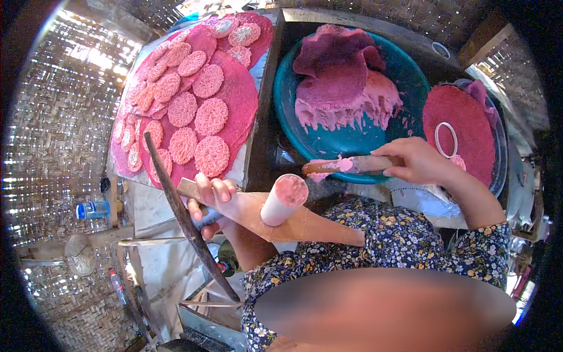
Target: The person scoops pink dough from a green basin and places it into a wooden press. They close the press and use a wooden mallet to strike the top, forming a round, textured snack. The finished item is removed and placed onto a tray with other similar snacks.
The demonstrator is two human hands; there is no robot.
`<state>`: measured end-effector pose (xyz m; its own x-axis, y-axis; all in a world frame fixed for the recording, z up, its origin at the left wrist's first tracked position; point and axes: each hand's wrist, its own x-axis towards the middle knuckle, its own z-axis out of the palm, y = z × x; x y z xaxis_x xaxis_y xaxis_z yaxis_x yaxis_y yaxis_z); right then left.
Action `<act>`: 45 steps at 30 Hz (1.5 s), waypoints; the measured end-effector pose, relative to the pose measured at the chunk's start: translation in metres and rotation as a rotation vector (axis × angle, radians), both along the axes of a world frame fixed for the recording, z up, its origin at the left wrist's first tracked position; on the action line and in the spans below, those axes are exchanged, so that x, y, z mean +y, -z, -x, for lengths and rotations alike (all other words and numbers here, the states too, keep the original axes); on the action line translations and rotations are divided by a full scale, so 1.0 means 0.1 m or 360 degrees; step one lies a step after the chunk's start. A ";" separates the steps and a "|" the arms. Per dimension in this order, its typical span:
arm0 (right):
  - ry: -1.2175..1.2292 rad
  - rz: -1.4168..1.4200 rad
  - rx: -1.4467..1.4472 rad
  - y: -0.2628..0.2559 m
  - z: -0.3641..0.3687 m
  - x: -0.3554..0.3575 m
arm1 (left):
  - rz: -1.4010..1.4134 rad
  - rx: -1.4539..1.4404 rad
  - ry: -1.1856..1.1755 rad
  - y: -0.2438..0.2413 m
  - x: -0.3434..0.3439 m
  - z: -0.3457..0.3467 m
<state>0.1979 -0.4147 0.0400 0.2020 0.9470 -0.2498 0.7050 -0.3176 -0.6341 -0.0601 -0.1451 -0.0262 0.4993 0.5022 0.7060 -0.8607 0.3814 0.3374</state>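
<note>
My left hand (210,200) is closed around the end of a flat wooden press board (286,233), whose white cylinder (281,204) is filled with pink dough. A long dark wooden lever (189,233) passes beside that hand; whether I grip it too, I cannot tell. My right hand (411,160) holds a flat wooden paddle (369,163), its far end smeared with pink dough, over the near rim of a teal plastic basin (286,125). Inside the basin lies a mass of pink dough (347,108), partly covered by a dark pink cloth (338,57).
At the left, pink lacy discs (211,116) lie on round magenta mats (239,92). A magenta mat (462,119) with a white ring (445,140) covers a clear tub at the right. A plastic bottle (93,210) is by the woven wall (57,145).
</note>
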 end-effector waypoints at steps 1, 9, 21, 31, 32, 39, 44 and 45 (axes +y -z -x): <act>-0.0003 -0.0036 0.0034 -0.02 -0.09 -0.05 | 0.0003 -0.0007 0.0006 0.01 0.00 0.01; 0.0109 0.0307 -0.0716 -0.22 -0.82 -0.23 | -0.0039 -0.0076 0.0010 0.05 -0.01 -0.07; -0.0414 0.0603 -0.1831 0.68 -1.48 0.37 | -0.0085 -0.0004 0.0068 0.01 0.00 -0.04; -0.0673 0.0673 -0.1678 1.09 -1.46 0.22 | -0.0080 0.0207 -0.0022 -0.07 -0.09 0.00; -0.0689 0.0713 -0.1679 1.09 -1.43 0.20 | -0.0082 0.0170 -0.0009 -0.06 -0.08 -0.02; -0.0863 0.0735 -0.1622 0.99 -1.10 0.08 | 0.0009 0.0185 -0.0089 -0.06 -0.13 -0.05; -0.0728 0.1037 -0.1460 0.58 -0.85 0.25 | -0.0024 0.0358 -0.0335 -0.13 -0.05 -0.09; -0.0526 0.0953 -0.1284 0.39 -0.89 0.15 | -0.0151 0.0423 -0.0393 -0.26 -0.02 -0.19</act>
